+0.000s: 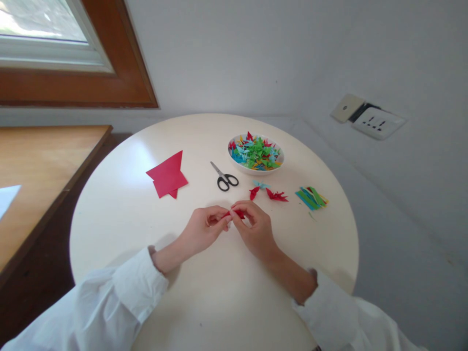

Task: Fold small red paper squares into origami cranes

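Both my hands meet over the middle of the round cream table [120,219]. My left hand [204,228] and my right hand [254,226] pinch a small red folded paper piece [237,213] between their fingertips. The fingers of both hands are closed on it. Just beyond my hands lie two small red folded paper figures [277,196] and a light blue one [260,185]. Black-handled scissors [224,177] lie a little further back.
A white bowl [256,170] heaped with small coloured paper figures stands at the back. Red paper sheets [168,175] lie to the left, coloured paper strips [311,197] to the right. A wooden desk [40,170] adjoins the left side; a wall socket [378,122] is at right.
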`<action>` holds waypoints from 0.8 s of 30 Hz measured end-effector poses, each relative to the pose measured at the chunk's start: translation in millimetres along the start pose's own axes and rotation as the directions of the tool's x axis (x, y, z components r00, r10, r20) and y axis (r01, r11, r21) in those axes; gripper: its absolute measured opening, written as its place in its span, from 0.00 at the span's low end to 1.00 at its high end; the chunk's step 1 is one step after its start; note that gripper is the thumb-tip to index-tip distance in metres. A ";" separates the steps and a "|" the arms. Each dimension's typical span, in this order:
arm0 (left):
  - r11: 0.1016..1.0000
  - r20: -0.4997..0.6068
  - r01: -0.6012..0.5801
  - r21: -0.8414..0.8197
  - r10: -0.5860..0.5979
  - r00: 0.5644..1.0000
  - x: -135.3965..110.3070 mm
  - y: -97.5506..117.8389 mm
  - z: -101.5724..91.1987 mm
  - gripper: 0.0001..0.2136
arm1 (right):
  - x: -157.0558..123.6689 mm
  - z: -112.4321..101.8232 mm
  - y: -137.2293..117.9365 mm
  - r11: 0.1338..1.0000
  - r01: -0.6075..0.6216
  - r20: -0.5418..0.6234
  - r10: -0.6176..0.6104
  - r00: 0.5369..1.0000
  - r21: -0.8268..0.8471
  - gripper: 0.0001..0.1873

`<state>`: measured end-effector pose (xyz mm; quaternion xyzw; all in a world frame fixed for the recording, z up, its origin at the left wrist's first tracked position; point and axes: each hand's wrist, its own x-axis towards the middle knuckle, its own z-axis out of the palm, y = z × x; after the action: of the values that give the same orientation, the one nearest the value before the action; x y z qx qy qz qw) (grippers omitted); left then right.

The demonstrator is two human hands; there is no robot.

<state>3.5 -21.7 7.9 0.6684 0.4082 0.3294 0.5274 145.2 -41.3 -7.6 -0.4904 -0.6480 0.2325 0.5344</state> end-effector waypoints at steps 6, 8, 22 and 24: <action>1.000 -0.029 0.019 0.009 -0.019 0.999 0.0 -0.4 -1.1 0.10 | -0.5 0.4 0.5 1.000 -0.001 0.027 0.001 1.000 0.000 0.03; 0.999 -0.042 0.035 -0.007 -0.035 0.998 0.0 -0.4 -0.6 0.10 | -0.3 0.9 0.3 1.000 0.012 0.033 -0.012 0.999 -0.003 0.03; 0.992 -0.170 0.122 0.004 -0.120 0.978 -0.4 1.3 -2.8 0.11 | 2.2 -3.7 -3.7 0.989 0.068 -0.018 -0.071 0.997 -0.133 0.03; 0.993 -0.162 0.121 0.000 -0.119 0.980 0.0 1.6 -2.8 0.11 | 1.8 -3.7 -4.0 0.990 0.059 -0.014 -0.061 0.998 -0.127 0.03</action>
<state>1.3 -20.6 10.0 0.6162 0.4908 0.3480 0.5082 147.1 -42.2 -2.3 -0.5057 -0.6710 0.1705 0.5147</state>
